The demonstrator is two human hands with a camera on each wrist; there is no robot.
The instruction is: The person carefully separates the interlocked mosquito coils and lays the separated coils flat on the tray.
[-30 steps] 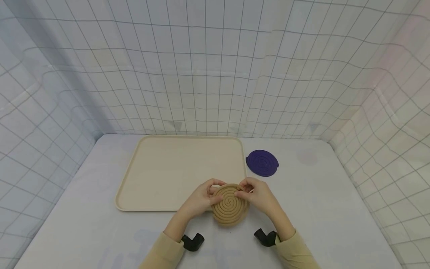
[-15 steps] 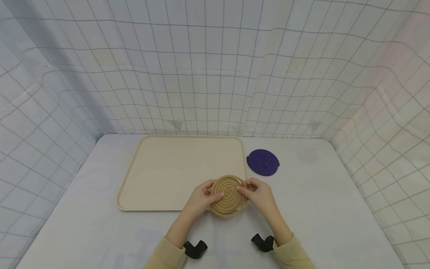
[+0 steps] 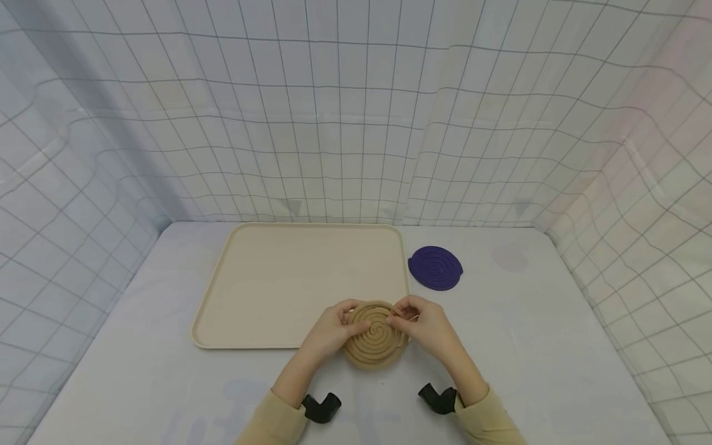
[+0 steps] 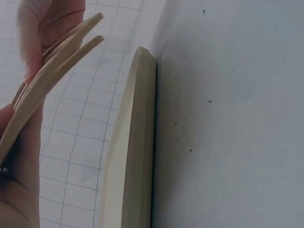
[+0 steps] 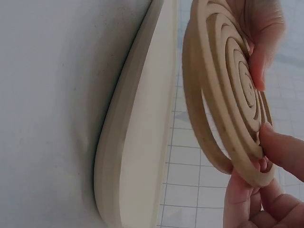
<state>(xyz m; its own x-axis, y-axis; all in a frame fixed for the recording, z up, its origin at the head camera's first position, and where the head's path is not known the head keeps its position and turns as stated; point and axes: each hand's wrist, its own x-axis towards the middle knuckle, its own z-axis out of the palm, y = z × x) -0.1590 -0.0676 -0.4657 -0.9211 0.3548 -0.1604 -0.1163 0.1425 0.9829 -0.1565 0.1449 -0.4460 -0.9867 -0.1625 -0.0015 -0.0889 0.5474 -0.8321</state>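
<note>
A tan, flat mosquito coil pair (image 3: pixel 374 349) is held up between both hands over the front right corner of the tray. My left hand (image 3: pixel 328 329) pinches its left side, the thumb lying across the front face. At the upper right, my right hand (image 3: pixel 427 322) pinches the rings between thumb and fingers. In the right wrist view the coils (image 5: pixel 219 90) stand apart at the outer ring, with an open gap between the strands. Seen edge-on in the left wrist view, two strand ends of the coils (image 4: pixel 52 73) spread away from each other. A purple spiral coil (image 3: pixel 436 268) lies flat on the table.
A cream tray (image 3: pixel 300 347) with a raised rim rests at the left and middle of the white-covered table (image 3: pixel 528 334). Grid-patterned white curtains (image 3: pixel 356 123) surround the back and sides. Small dark specks (image 4: pixel 176 123) dot the cloth beside the tray. Black wrist mounts (image 3: pixel 321 408) sit at both cuffs.
The held coils tilt up, then come back down, ending slightly left of where they were. Both hands keep their grip. The tray and the purple coil stay in place.
</note>
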